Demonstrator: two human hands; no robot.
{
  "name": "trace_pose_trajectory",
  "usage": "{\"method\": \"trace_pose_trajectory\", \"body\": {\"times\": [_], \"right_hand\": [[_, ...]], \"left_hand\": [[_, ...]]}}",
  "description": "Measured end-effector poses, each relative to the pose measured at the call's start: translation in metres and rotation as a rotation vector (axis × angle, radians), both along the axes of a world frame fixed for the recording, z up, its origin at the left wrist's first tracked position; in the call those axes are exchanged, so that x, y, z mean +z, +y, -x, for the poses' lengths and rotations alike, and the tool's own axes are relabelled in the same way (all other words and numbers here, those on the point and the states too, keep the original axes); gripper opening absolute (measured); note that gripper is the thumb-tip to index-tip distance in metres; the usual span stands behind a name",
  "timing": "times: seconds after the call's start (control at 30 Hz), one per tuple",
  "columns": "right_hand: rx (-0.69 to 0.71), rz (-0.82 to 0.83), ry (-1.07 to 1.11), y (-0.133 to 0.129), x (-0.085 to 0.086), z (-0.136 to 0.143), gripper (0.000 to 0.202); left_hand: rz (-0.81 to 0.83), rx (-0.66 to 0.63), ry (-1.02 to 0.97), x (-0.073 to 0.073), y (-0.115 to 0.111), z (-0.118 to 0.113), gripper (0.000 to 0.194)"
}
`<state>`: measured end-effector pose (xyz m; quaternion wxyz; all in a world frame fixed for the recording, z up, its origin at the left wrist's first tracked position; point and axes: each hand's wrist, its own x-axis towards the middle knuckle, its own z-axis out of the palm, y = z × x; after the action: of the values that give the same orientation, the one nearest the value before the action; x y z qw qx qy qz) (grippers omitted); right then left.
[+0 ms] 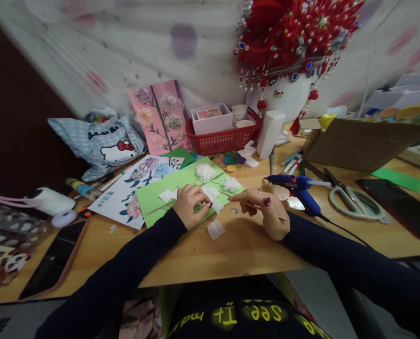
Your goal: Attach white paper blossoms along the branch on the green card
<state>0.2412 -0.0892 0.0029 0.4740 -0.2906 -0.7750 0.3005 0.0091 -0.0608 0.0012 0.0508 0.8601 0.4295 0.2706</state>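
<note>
My left hand [191,205] rests over the light green sheet [185,186], its thumb and fingertips pinched at a white paper flower piece [213,197]. Two fluffy white flowers [205,172] [231,184] sit on the sheet beyond it. My right hand [266,212], just right of the sheet, is closed around a thin wooden stick [257,205]. A loose white paper square [216,229] lies on the table between my hands. Another white piece [168,195] lies beside my left hand.
A blue glue gun [296,186] and scissors [352,200] lie right of my right hand. Phones [56,256] [400,202] flank the work. Behind stand a red basket [224,141], a white bottle [270,134] and a cardboard panel [365,143].
</note>
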Motion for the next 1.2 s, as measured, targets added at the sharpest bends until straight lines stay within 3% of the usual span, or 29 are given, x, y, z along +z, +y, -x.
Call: {"method": "trace_pose_trajectory", "body": {"times": [0.33,0.47,0.63,0.73,1.03,1.2], "right_hand": [[-0.046,-0.089,-0.196,0.009,-0.008,0.01,0.07],[-0.048,-0.144,-0.222,0.012,-0.009,0.014,0.063],[-0.079,-0.148,-0.283,0.012,-0.007,0.016,0.054],[-0.111,-0.109,-0.35,0.012,-0.008,0.017,0.048],[-0.133,-0.232,-0.409,0.014,-0.009,0.025,0.039],[-0.127,-0.19,-0.401,0.017,-0.007,0.029,0.041]], "left_hand": [[-0.124,0.073,0.101,-0.001,-0.002,-0.001,0.015],[-0.09,0.067,0.078,0.0,0.002,0.004,0.012],[-0.019,0.186,0.166,-0.003,0.011,0.015,0.037],[0.025,0.257,0.297,-0.009,0.013,0.019,0.039],[0.044,0.263,0.348,-0.011,0.012,0.02,0.04],[0.063,0.257,0.36,-0.008,0.012,0.02,0.041]]}}
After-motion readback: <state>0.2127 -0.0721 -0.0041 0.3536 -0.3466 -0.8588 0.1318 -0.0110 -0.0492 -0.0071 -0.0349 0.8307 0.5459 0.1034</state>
